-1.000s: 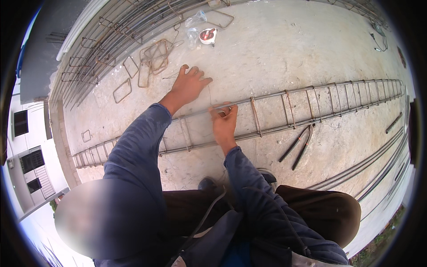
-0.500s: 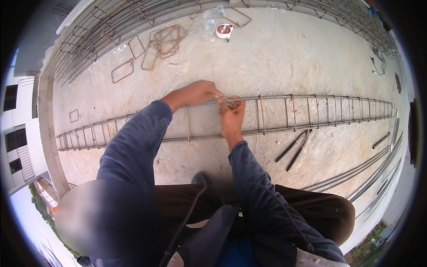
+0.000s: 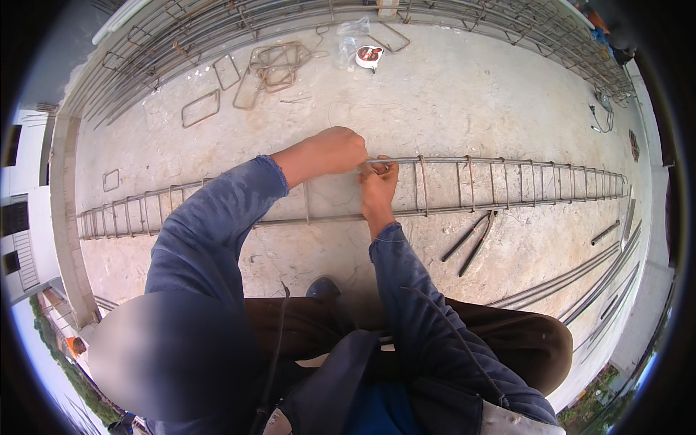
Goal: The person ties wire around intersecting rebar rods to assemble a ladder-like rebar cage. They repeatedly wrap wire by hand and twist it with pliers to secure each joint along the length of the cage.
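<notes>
On my feed, the steel frame is lying right across the concrete floor, ladder-style: long bars with rectangular ties along them. It runs from left of the wearer to far right, in front of the knees. Both hands are at its far bar, close together near mid-frame.

Left hand: back of it toward me, fingers curled under, knuckles just beside the right fingers. Fingertips hidden, so I can't tell if it's pinching anything.

Right hand: reaches over the near bar, fingers bent up at the far bar, thumb side toward the left hand. I can't tell whether it's pressed tight on the bar or gripping something thin there.

Near side of the frame, right of the right hand: a hand tool, dark handles splayed toward the wearer, head near the near bar. Farther right I've got long loose bars running diagonally on the floor.

Far side: white-and-red tape measure, clear plastic bag just beside it. Left of those, a pile of bent wire rectangles, overlapping, with a single rectangle lying apart. Small square loop way out left, near the frame's left end. Rebar stack along the top edge.
</notes>
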### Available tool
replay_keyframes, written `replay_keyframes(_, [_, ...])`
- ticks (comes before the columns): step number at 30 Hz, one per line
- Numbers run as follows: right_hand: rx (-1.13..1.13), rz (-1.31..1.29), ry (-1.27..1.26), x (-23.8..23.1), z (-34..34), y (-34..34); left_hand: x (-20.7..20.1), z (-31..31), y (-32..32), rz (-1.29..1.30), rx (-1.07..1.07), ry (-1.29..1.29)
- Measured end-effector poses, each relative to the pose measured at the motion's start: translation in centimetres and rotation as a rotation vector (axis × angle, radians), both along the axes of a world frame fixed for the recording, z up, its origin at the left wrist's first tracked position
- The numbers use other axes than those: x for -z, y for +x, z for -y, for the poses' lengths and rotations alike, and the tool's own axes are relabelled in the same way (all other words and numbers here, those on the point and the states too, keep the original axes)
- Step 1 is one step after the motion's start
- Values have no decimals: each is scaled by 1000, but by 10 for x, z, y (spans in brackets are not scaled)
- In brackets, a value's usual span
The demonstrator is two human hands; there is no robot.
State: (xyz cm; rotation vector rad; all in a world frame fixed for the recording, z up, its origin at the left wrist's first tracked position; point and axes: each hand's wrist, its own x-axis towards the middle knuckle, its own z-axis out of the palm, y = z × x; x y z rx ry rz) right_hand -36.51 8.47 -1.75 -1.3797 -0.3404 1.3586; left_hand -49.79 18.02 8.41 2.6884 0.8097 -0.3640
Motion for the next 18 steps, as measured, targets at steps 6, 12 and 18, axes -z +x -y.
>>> replay_keyframes(6, [-17, 108, -1, -2, 4, -2, 5, -13, -17, 97, 37, -20])
replay_keyframes(12, [-557, 709, 35, -12, 16, 33, -5, -24, -2, 67, 84, 30])
replay_keyframes(18, [-1019, 763, -281, -129, 10, 159, -5, -38, 12, -78, 43, -34])
